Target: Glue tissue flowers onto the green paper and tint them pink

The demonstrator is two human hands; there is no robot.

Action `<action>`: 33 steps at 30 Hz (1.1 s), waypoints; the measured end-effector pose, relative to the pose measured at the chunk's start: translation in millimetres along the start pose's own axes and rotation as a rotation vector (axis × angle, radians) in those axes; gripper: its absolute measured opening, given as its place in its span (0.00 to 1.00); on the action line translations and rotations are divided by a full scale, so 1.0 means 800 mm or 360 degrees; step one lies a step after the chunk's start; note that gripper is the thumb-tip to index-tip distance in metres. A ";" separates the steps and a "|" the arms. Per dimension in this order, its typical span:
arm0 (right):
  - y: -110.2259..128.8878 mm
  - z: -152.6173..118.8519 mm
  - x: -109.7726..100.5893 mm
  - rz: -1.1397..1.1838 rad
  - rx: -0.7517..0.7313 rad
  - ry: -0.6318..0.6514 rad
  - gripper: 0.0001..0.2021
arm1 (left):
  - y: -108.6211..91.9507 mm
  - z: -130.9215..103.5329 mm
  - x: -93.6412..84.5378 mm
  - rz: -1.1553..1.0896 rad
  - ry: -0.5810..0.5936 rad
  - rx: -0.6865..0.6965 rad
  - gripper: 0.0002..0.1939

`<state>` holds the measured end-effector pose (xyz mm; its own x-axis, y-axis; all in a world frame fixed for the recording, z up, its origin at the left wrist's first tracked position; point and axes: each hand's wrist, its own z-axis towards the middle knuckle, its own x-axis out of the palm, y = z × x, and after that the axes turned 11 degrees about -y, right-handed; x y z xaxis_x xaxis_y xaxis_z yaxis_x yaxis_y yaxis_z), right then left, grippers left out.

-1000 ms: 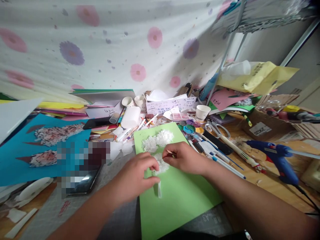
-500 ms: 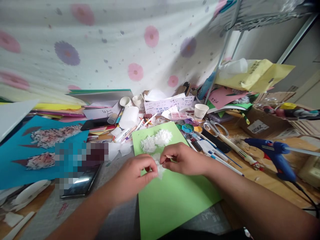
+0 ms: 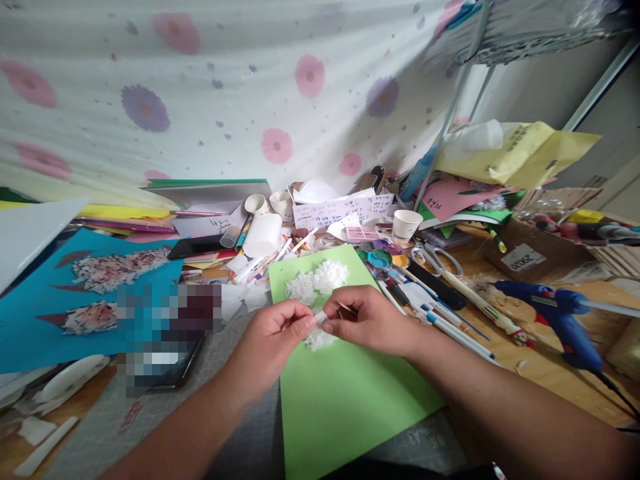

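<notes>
A light green sheet point(image 3: 350, 407) lies on the dark cutting mat. Two fluffy white paper clusters point(image 3: 330, 276) sit near its top, and a smaller white piece point(image 3: 320, 340) lies below them, partly behind my fingers. Between my fingertips is a small white paper piece point(image 3: 319, 319). My left hand point(image 3: 283, 333) pinches it from the left with thumb and fingers. Its other side meets the closed fingers of my right hand point(image 3: 363, 320), which also hold a thin light stick point(image 3: 345, 308).
Scissors point(image 3: 435, 257), pens and paint pots lie right of the sheet, with a blue glue gun point(image 3: 555, 313) farther right. A phone point(image 3: 183, 363) and a blue sheet point(image 3: 30, 347) are on the left. Paper cups point(image 3: 406, 225) stand behind.
My left thumb and fingers have closed on the white piece, which now shows between both hands. The view has shifted slightly, moving the scene a little to the right.
</notes>
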<state>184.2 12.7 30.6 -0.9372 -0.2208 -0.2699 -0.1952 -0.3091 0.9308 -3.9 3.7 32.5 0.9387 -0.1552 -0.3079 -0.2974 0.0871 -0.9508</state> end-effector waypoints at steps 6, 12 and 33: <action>-0.002 0.004 -0.001 0.0030 0.0168 -0.0036 0.04 | 0.003 0.000 0.000 0.0162 -0.0184 0.0177 0.12; 0.002 0.006 -0.001 -0.0149 0.0131 -0.0063 0.08 | 0.007 -0.002 0.013 0.0783 -0.0366 0.0844 0.22; -0.010 0.024 -0.038 -0.0444 0.0135 -0.0344 0.17 | -0.007 0.039 -0.002 0.0147 -0.0231 -0.0045 0.11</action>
<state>208.7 39.6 36.0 -0.8821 0.0645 -0.4667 -0.4670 -0.2500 0.8482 2.1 34.2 39.5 0.9219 -0.0041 -0.3874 -0.3863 0.0663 -0.9200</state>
